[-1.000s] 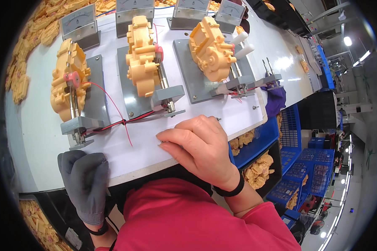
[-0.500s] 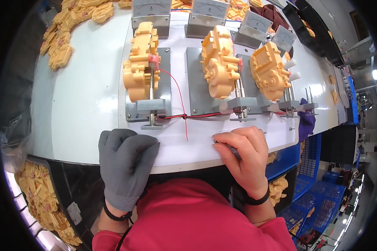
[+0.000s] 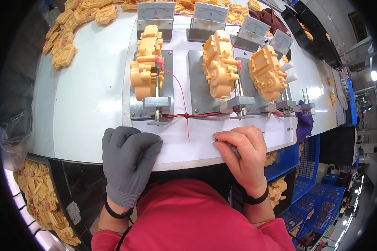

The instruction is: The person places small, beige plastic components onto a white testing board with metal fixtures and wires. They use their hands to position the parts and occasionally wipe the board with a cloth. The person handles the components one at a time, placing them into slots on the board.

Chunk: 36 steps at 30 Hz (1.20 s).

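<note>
A: Near edge: gloved left hand (image 3: pixel 127 161) flat, open, holding nothing. Bare right hand (image 3: pixel 244 151) curled on a small dark tool (image 3: pixel 222 142).
B: Risk?
A: Red wire (image 3: pixel 184 104) between the hands, just ahead; I'd guess a sweep snags it off the left yellow gearbox (image 3: pixel 146 62).
B: Change?
A: Both hands barely moved in half a second; meters (image 3: pixel 156 11) farthest.

Four small panel meters stand in a row along the far side of the white bench, each a grey box with a pale dial face: the first (image 3: pixel 156 11), second (image 3: pixel 210 14), third (image 3: pixel 254 27) and fourth (image 3: pixel 281 41). Their dial markings seem too small to make out.
</note>
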Tool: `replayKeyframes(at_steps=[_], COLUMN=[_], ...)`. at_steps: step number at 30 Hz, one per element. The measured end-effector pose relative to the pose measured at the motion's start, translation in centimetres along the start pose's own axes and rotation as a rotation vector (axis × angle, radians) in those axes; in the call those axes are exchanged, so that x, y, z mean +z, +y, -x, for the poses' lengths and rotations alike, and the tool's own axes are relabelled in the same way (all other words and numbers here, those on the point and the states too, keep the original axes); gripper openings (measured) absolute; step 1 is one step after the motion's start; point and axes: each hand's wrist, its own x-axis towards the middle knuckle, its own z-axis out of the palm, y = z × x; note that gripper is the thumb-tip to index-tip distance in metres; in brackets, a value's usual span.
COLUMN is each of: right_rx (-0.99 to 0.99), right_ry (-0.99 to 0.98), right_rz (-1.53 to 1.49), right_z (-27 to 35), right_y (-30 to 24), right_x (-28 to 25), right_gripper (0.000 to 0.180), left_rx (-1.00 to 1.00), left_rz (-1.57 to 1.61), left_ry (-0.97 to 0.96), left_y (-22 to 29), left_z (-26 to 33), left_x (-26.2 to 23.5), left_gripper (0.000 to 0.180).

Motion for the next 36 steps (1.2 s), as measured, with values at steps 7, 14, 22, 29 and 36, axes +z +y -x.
replayKeyframes(at_steps=[7, 14, 22, 29, 36], right_rx=[0.019, 0.025, 0.030, 0.075, -0.047], right_ry=[0.004, -0.004, 0.051, 0.013, 0.075], right_rz=[0.009, -0.184, -0.619, -0.705, -0.656], right_z=[0.2, -0.2, -0.6, -1.6, -2.7], right_y=[-0.4, -0.6, -3.9, -5.3, -5.7], right_x=[0.3, -1.5, -0.1, 1.2, 2.7], right_gripper=[0.018, 0.028, 0.040, 0.045, 0.049], left_rx=[0.011, -0.014, -0.004, 0.036, 0.035], left_rz=[-0.002, 0.080, 0.110, 0.109, 0.129], left_ry=[0.005, -0.042, -0.084, -0.069, -0.063], left_y=[-0.6, -0.5, -0.3, -0.8, -1.0], left_z=[0.2, 0.5, 0.4, 0.6, 0.7], left_x=[-0.1, 0.0, -0.1, 0.0, -0.2], left_gripper=[0.015, 0.014, 0.015, 0.016, 0.020])
